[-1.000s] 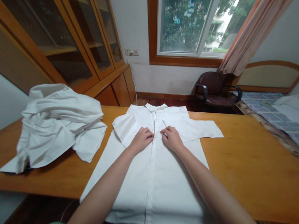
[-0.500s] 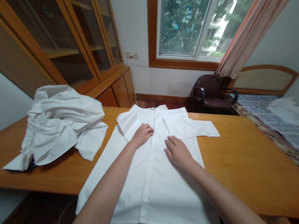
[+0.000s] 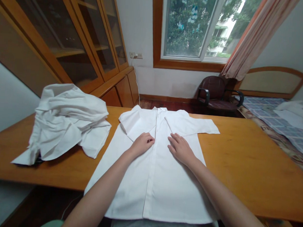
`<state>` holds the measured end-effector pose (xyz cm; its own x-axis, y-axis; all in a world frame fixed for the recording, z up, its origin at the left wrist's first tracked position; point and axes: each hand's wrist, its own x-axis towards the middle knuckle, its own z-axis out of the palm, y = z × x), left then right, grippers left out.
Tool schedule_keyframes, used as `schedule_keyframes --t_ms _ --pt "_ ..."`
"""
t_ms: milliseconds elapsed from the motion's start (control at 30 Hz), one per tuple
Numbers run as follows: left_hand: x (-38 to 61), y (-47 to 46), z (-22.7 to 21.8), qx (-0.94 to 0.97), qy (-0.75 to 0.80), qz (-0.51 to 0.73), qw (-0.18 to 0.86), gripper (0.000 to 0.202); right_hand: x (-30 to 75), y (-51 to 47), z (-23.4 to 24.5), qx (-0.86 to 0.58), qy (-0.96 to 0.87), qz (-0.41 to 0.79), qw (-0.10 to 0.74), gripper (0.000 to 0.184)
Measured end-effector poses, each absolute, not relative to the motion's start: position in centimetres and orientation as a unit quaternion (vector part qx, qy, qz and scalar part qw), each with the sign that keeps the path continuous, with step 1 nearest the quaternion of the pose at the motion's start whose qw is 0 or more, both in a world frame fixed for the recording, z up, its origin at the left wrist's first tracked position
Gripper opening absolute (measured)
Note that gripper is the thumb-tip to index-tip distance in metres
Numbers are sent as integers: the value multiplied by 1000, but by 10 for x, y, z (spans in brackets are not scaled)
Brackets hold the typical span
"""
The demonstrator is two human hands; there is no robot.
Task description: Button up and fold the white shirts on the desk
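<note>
A white button-up shirt (image 3: pixel 172 190) lies front up, its collar at the table's far side and its hem at the near edge. Both sleeves are bent; the right-hand one points out over the wood. My left hand (image 3: pixel 142 142) is on the left half of the shirt, fingers curled and closed at the edge of the button placket. On the other side of the placket, my right hand (image 3: pixel 181 149) rests flat with its fingers stretched out, just below the sleeve's fold. It holds nothing.
A crumpled heap of white cloth (image 3: pixel 68 122) lies left on the wooden table (image 3: pixel 240 167). Behind stand a glass-door cabinet (image 3: pixel 112 77) and a brown armchair (image 3: pixel 213 91). A bed (image 3: pixel 269 110) is at the right. Part of a green round object (image 3: pixel 51 225) shows below.
My left hand has slid slightly towards me along the placket. My right hand stays flat on the shirt. The view has shifted a little.
</note>
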<state>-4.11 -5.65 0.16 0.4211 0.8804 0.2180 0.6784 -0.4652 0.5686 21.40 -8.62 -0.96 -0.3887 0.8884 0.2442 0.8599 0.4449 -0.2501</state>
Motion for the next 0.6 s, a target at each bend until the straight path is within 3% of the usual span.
schedule_keyframes --t_ms 233,400,600 --pt "-46 -84 -3 787 491 254 272 10 181 -93 13 -522 -829 82 184 16" --pt "-44 -85 -3 776 502 254 284 6 155 -95 17 -516 -824 153 176 8" --pt "-43 -87 -4 757 520 268 292 4 150 -97 6 -522 -795 206 232 3"
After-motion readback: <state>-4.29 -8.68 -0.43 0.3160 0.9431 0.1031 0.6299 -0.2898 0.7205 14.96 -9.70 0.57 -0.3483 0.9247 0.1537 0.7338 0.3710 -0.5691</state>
